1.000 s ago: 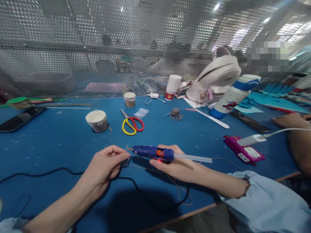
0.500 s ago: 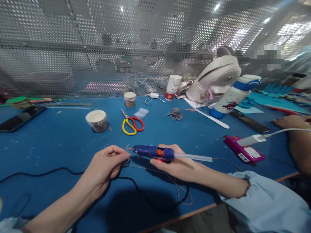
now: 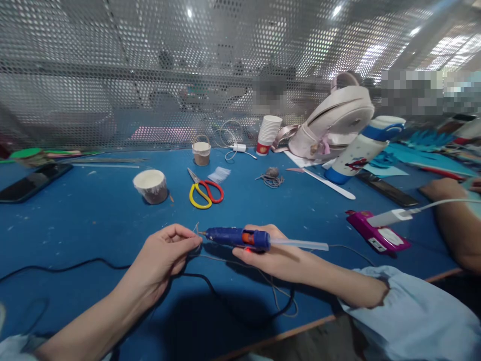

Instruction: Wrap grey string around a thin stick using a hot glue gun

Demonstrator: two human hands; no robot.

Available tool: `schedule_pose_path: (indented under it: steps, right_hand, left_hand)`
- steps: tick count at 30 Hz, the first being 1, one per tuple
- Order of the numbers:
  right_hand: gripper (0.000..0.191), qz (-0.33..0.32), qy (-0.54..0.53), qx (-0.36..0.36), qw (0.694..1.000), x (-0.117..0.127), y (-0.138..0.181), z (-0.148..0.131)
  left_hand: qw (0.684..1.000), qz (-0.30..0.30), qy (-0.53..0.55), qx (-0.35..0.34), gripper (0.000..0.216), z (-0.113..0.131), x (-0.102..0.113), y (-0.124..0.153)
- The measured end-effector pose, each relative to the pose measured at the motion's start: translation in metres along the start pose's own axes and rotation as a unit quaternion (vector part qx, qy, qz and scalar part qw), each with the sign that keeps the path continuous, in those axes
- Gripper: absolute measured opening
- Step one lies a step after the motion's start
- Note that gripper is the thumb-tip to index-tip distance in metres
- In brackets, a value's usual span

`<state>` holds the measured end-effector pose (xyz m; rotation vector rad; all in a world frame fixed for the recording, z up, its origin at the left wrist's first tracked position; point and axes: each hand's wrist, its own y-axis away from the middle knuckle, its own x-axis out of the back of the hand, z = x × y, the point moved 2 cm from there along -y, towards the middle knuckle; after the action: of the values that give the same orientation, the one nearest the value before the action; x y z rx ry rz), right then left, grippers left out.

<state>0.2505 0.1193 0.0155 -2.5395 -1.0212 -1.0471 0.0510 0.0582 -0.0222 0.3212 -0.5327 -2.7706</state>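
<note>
My right hand is closed round a blue hot glue gun, whose nozzle points left. A clear glue stick sticks out of its back end, and a small red light glows beneath it. My left hand is pinched right at the nozzle tip, holding a thin grey string; a short end of it rises above the fingertips. More string trails under the glue gun toward the right. Beyond my hands lie scissors with one yellow and one red handle.
A paper cup wrapped in string stands left, a small handled one behind. Stacked cups, a string bundle, a backpack, a bottle and a purple power strip lie rightward. Another person's arm rests far right.
The glue gun's nozzle has dipped very slightly at the string by my left fingertips. Both hands otherwise hold almost the same place.
</note>
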Motion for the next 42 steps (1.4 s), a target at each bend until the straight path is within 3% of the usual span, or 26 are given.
schedule_pose_path:
  steps: [15,21,29,38,42]
  right_hand:
    - [0.029,-0.013,0.002,0.005,1.000,0.001,0.001,-0.002]
    - [0.031,0.023,-0.008,0.010,1.000,0.000,-0.002,-0.001]
    - [0.029,-0.015,-0.002,0.018,1.000,0.002,0.001,-0.003]
    - [0.037,0.042,-0.053,-0.004,0.998,0.007,-0.010,0.014]
    - [0.038,0.072,-0.025,-0.007,0.997,0.008,-0.026,0.029]
  left_hand:
    - [1.000,-0.003,0.003,0.001,0.029,0.000,0.001,0.000]
    - [1.000,0.001,-0.001,0.001,0.031,0.001,-0.001,0.002]
    - [1.000,-0.002,-0.004,-0.002,0.029,0.000,0.001,-0.001]
    - [0.999,0.020,0.023,-0.011,0.032,0.003,-0.002,0.000]
    - [1.000,0.021,0.018,-0.013,0.031,0.004,-0.002,0.002]
